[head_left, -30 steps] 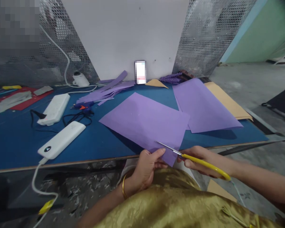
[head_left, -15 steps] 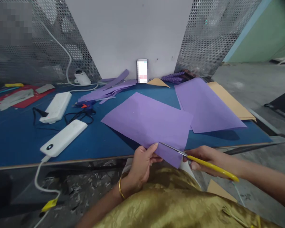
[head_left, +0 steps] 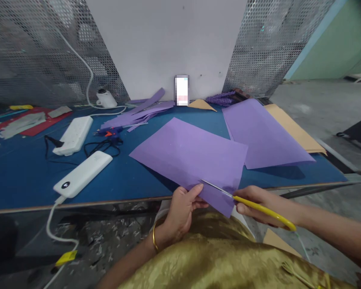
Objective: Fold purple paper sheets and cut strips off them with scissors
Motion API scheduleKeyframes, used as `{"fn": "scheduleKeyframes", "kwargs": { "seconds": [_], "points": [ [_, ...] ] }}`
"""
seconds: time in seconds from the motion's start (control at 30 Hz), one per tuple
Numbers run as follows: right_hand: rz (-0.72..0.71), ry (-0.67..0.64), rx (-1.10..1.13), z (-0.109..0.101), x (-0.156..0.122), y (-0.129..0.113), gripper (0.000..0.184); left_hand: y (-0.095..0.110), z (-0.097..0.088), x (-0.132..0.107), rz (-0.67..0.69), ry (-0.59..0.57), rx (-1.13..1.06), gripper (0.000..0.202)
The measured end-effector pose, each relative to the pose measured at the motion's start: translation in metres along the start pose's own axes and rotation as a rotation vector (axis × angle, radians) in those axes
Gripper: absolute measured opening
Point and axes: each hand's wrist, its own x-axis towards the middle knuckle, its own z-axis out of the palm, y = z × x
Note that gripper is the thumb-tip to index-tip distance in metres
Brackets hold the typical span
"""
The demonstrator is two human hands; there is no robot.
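Note:
A large purple paper sheet [head_left: 186,152] extends over the table's front edge toward me. My left hand [head_left: 183,206] pinches its near edge, thumb on top and fingers underneath. My right hand [head_left: 258,202] grips yellow-handled scissors [head_left: 263,209] at the sheet's right side. Their blades lie across the near right part of the paper, tips pointing left, close to my left thumb. A strip of the sheet lies on my side of the blades. My right fingers are partly hidden behind the handles.
On the blue table [head_left: 132,180] lie more purple sheets [head_left: 264,136], tan sheets [head_left: 295,128], purple strips [head_left: 144,110], a blue glue gun [head_left: 110,132], a white power bank [head_left: 82,174] and a white power strip [head_left: 74,135]. A phone [head_left: 182,90] leans against the back panel.
The scissors and the paper's right end have shifted slightly, and the scissors' handles look closer together. My left hand keeps its pinch, a little lower in view. The camera view has drifted slightly.

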Motion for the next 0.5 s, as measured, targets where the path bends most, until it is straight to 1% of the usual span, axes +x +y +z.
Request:
{"fn": "scheduleKeyframes", "kwargs": {
  "seconds": [0.23,0.4,0.5],
  "points": [
    [0.091,-0.017,0.009,-0.002,-0.003,-0.0051,0.057,-0.0022,-0.0021,0.0009,-0.009,-0.012,0.001,0.038],
    [0.033,-0.068,-0.047,-0.0059,-0.0009,-0.0068,0.059,-0.0034,-0.0013,-0.0008,-0.032,-0.018,0.035,0.039],
    [0.056,-0.09,-0.017,-0.0061,0.003,-0.0068,0.06,-0.0021,0.0008,-0.0029,-0.059,-0.033,0.054,0.04]
  ]
}}
